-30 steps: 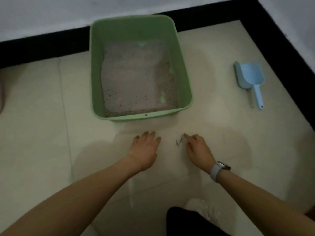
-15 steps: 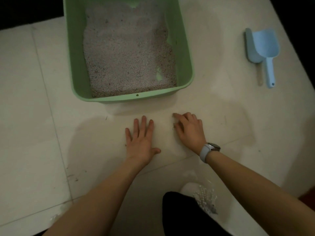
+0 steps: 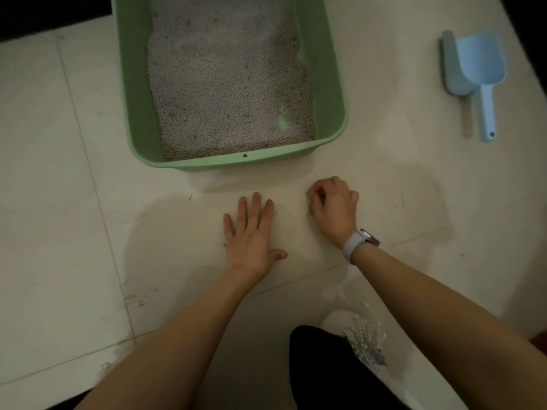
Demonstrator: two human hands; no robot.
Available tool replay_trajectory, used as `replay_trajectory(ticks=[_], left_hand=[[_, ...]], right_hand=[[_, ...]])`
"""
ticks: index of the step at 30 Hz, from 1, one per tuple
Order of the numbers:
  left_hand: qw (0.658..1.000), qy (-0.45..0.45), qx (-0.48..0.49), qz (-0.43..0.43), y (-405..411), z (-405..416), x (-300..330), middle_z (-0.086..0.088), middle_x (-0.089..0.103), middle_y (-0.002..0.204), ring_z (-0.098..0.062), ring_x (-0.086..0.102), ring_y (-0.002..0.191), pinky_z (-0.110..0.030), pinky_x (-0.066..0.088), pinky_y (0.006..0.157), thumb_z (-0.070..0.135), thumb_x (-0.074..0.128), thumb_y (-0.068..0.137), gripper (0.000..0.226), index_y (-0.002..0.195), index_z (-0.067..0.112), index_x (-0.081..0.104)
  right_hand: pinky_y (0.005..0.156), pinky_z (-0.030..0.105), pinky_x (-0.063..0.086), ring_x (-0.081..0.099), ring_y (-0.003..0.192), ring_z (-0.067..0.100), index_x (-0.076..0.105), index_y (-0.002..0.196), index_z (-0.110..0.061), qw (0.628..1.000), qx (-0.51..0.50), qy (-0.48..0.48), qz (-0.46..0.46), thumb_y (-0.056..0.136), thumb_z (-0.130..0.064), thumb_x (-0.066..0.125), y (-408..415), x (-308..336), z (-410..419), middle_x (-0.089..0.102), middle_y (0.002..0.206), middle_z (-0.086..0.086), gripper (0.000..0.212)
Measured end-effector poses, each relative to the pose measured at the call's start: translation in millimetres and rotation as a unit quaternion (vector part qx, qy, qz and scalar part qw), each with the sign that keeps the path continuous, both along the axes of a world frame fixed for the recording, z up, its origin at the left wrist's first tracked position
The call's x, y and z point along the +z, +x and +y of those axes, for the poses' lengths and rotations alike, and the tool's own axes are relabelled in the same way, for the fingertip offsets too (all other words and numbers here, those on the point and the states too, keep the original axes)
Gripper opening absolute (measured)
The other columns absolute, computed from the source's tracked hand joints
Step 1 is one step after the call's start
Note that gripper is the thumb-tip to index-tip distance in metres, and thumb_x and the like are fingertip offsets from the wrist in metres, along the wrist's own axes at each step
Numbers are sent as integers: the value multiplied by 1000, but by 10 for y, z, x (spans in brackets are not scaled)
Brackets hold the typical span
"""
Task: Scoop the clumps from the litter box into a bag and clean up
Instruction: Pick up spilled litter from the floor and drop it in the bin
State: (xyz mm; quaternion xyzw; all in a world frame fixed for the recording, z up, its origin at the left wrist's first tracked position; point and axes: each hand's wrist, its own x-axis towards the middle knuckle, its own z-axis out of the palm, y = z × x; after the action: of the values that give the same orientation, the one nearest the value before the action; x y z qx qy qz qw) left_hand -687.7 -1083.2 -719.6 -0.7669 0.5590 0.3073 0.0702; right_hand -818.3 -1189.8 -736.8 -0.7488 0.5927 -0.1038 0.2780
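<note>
A green litter box (image 3: 331,84) full of pale grey litter (image 3: 228,78) stands on the tiled floor at top centre. My left hand (image 3: 251,235) lies flat on the floor in front of it, fingers spread, holding nothing. To its right, my right hand (image 3: 333,207), with a watch on the wrist, has its fingers curled over a few dark scattered bits of litter (image 3: 309,213) on the floor. A light blue scoop (image 3: 481,69) lies on the floor far right, apart from both hands. A clear plastic bag (image 3: 367,338) lies crumpled near my knee at the bottom.
Dark specks (image 3: 133,300) dot the floor tiles at lower left. A black skirting strip (image 3: 44,19) runs along the top left. My dark trouser leg (image 3: 325,374) and a white shoe (image 3: 334,319) fill the bottom centre.
The view has dropped closer to the floor. My left hand has flattened onto the tile. My right hand's fingers have curled in over the spilled bits.
</note>
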Motion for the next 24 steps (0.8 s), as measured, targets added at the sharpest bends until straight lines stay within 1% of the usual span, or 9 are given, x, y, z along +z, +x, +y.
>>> replay_trajectory(ticks=[2,4,5,7,9,12,14,19,24], left_hand=[[996,-93,-3,-13,-12,-2,-35,-10,19,153,-33,14,141,-53,11,111,45,73,71,89,144,17,30],[974,-225,-8,-10,-50,-1,-136,-14,57,118,-36,53,111,-50,38,92,34,83,60,62,112,9,61],[965,-263,1,-3,-81,-18,-179,-11,61,100,-33,58,94,-44,41,83,33,84,59,49,97,9,64],[960,-278,6,-4,-154,-106,-235,-6,59,80,-29,57,76,-36,35,72,42,80,62,40,79,12,60],[959,-279,-23,-51,-224,-244,-226,-5,57,71,-26,54,68,-34,30,66,55,67,67,44,71,12,56],[949,-259,-98,-147,-308,-490,-218,-4,56,66,-24,53,64,-32,35,62,62,38,75,53,68,14,57],[931,-266,-169,-184,-291,-637,-253,-5,57,66,-23,53,64,-34,28,64,59,32,76,51,67,16,58],[861,-348,-325,-178,-179,-799,-381,-6,52,60,-23,51,56,-36,23,61,40,44,83,34,61,16,52],[834,-365,-375,-177,-194,-838,-402,-5,48,55,-23,48,53,-36,24,60,17,62,78,23,59,17,50]], right_hand=[[81,34,35,50,88,27,58,90,-1,992,-75,21,-99,89,-8,52,-59,77,-42,54,94,13,10],[77,25,36,45,84,21,55,91,4,981,-131,22,-143,90,-4,50,-178,130,-50,49,94,14,10],[75,20,34,44,85,20,54,92,5,979,-143,28,-141,90,-4,49,-247,142,-43,47,94,13,11],[72,16,31,43,85,19,53,94,4,979,-147,54,-129,91,-7,48,-381,134,-21,44,93,8,12],[70,15,30,43,84,18,53,95,3,980,-135,80,-125,92,-8,48,-452,117,-16,45,93,7,13],[67,17,28,44,81,18,52,91,-3,979,-129,95,-128,92,-9,49,-474,97,-52,46,91,8,7],[67,17,29,44,80,19,49,87,-7,978,-131,93,-136,91,-8,50,-468,83,-63,46,89,8,4],[69,18,30,45,79,20,55,88,4,980,-131,67,-135,88,-3,52,-457,44,-49,46,87,7,7],[71,23,33,45,78,20,54,86,2,978,-137,57,-144,88,-3,52,-440,30,-47,44,83,5,5]])
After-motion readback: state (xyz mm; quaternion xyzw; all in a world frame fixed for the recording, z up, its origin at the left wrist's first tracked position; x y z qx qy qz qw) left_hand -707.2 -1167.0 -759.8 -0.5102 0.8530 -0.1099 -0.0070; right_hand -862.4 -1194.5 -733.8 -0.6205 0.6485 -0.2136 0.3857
